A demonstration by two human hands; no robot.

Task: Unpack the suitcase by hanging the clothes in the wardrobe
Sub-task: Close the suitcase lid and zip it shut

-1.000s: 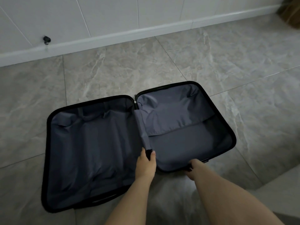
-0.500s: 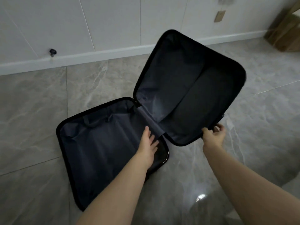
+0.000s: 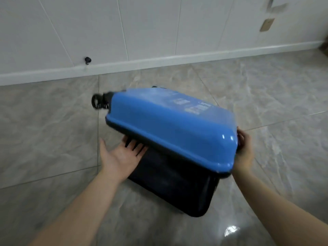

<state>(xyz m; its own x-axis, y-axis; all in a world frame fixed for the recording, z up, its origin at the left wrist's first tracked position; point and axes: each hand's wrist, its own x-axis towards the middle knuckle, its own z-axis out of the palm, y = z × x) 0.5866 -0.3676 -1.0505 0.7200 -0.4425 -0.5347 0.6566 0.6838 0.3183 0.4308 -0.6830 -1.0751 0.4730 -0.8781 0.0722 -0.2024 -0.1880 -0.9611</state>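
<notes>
Head view: a blue suitcase (image 3: 170,137) is seen mid-frame on a grey tiled floor (image 3: 49,132), half folded shut. Its right edge is grasped by the right hand (image 3: 244,148). The left hand (image 3: 120,157) is held flat, fingers straight, under the lid's left edge.

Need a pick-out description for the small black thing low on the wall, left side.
Start at the white panelled wall and follow its white skirting board leftward. Just above it, up and left of the blue suitcase, sits a small black knob. It is the only dark spot on the white; the suitcase's black wheel lies lower, over the floor.
</notes>
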